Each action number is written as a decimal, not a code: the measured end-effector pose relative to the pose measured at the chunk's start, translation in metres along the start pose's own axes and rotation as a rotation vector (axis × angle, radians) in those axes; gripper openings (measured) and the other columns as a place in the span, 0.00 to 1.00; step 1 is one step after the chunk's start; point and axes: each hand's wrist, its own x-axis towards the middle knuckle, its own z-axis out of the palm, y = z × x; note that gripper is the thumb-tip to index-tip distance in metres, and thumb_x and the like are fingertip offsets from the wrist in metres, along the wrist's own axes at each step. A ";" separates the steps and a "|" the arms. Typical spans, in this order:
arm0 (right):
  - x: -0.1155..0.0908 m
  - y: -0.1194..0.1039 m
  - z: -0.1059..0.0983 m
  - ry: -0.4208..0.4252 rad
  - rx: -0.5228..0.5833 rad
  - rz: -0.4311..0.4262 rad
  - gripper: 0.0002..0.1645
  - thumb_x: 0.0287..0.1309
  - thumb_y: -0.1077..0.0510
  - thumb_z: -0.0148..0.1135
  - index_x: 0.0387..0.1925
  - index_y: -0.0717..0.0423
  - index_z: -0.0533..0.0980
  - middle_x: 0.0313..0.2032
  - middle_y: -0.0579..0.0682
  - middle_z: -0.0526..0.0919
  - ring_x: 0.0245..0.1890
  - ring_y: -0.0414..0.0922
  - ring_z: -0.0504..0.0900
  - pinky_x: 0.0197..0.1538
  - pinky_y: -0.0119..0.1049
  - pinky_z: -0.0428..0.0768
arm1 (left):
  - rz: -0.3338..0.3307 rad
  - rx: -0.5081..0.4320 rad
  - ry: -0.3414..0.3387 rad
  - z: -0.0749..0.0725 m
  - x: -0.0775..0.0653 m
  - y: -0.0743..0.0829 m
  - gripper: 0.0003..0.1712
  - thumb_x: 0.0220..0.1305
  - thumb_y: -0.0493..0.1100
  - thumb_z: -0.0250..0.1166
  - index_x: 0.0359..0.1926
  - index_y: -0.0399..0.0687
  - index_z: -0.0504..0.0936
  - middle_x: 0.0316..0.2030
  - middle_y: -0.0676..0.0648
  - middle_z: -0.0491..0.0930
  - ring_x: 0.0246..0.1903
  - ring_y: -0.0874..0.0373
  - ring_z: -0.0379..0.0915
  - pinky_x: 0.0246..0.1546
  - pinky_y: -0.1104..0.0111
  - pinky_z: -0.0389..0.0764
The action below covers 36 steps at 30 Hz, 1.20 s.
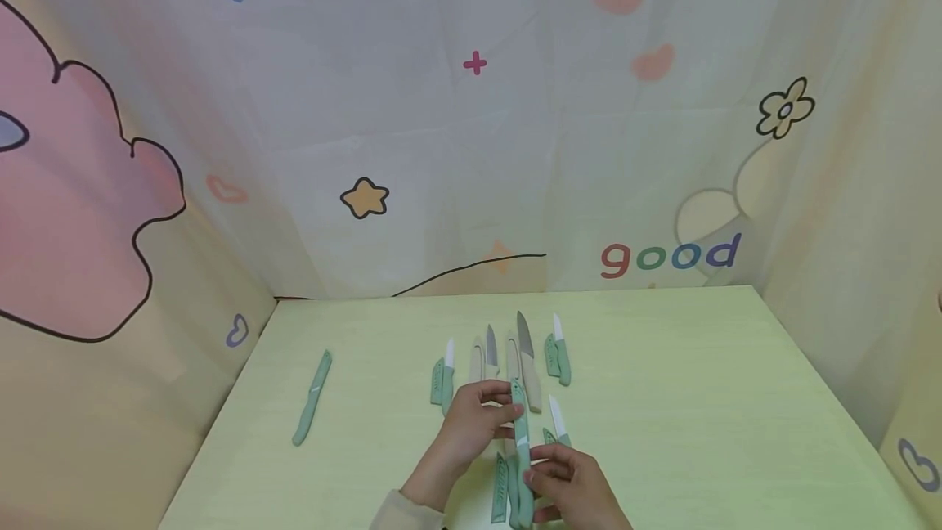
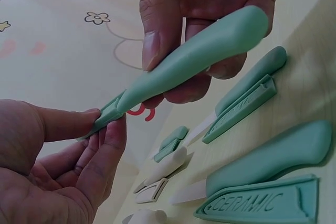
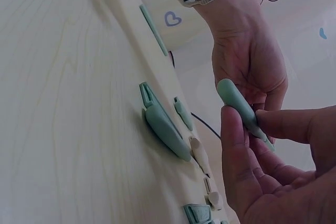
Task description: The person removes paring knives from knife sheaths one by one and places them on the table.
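Both hands hold one green-handled knife (image 1: 522, 452) lifted over the table, its blade hidden in a green sheath (image 2: 109, 113). My left hand (image 1: 471, 424) pinches the sheath end between thumb and fingers. My right hand (image 1: 577, 485) grips the handle (image 2: 194, 56) from the other side. Under the hands lies another green sheath (image 1: 500, 493), marked CERAMIC in the left wrist view, beside a green knife with a white blade (image 2: 188, 192). Just past the right hand a further white-bladed green knife (image 1: 557, 415) lies partly covered.
Two beige knives (image 1: 528, 379) with beige sheaths (image 1: 477, 360) lie mid-table. Green knives with white blades flank them, one at left (image 1: 447, 383) and one at right (image 1: 563, 362), each beside its sheath. A sheathed green knife (image 1: 312, 397) lies far left. A printed curtain (image 1: 456, 145) stands behind.
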 end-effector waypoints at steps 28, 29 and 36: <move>-0.003 0.005 -0.001 -0.055 -0.025 0.045 0.22 0.59 0.59 0.65 0.51 0.69 0.73 0.33 0.50 0.84 0.31 0.45 0.80 0.32 0.41 0.86 | -0.035 0.017 0.064 -0.003 -0.010 0.026 0.16 0.61 0.31 0.64 0.50 0.28 0.78 0.38 0.38 0.77 0.34 0.51 0.79 0.35 0.60 0.87; -0.003 0.005 -0.001 -0.061 -0.023 0.039 0.22 0.59 0.59 0.65 0.50 0.70 0.73 0.33 0.50 0.84 0.31 0.45 0.80 0.32 0.40 0.86 | -0.022 0.017 0.065 -0.003 -0.012 0.029 0.17 0.61 0.31 0.64 0.50 0.28 0.77 0.38 0.38 0.77 0.34 0.51 0.79 0.35 0.60 0.87; -0.003 0.008 -0.003 -0.081 -0.014 0.019 0.23 0.60 0.59 0.64 0.51 0.71 0.72 0.33 0.50 0.84 0.31 0.45 0.81 0.31 0.40 0.86 | -0.013 0.021 0.074 -0.001 -0.016 0.035 0.17 0.61 0.31 0.64 0.51 0.28 0.77 0.38 0.38 0.77 0.34 0.52 0.79 0.34 0.61 0.87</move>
